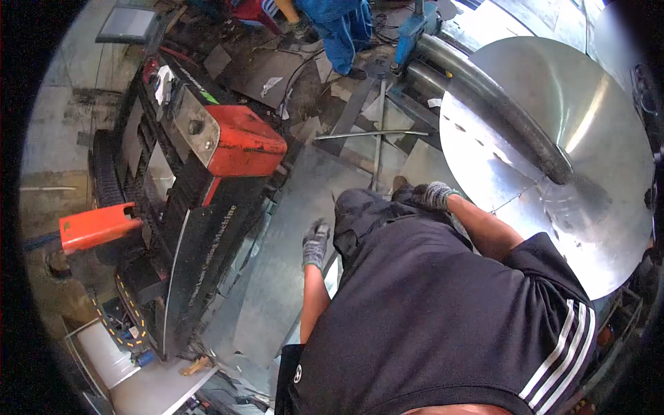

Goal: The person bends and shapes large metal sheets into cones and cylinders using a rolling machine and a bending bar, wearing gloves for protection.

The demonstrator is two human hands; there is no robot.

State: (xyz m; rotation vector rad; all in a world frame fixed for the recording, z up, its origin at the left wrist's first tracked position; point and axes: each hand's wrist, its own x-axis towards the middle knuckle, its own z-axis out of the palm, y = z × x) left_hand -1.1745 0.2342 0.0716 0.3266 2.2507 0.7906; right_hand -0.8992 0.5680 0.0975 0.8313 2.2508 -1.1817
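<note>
My left hand point(316, 243), in a grey knitted glove, hangs beside my left leg with its fingers loosely apart and nothing in them. It overlaps a large flat metal sheet point(277, 294) below it. My right hand point(436, 196), gloved the same way, lies at my right thigh on the dark trousers point(363, 214), fingers over the cloth. To its right stands a big round shiny metal disc point(595, 235). A thick dark curved machine arm point(515, 117) reaches across the disc's face, its rounded end near the middle.
On the left is a black machine with a red-orange cover point(245, 140) and an orange bracket point(100, 227). A metal bar point(379, 138) and scrap sheets lie on the floor ahead. A person in blue trousers point(340, 34) stands at the top beside a blue machine frame point(415, 31).
</note>
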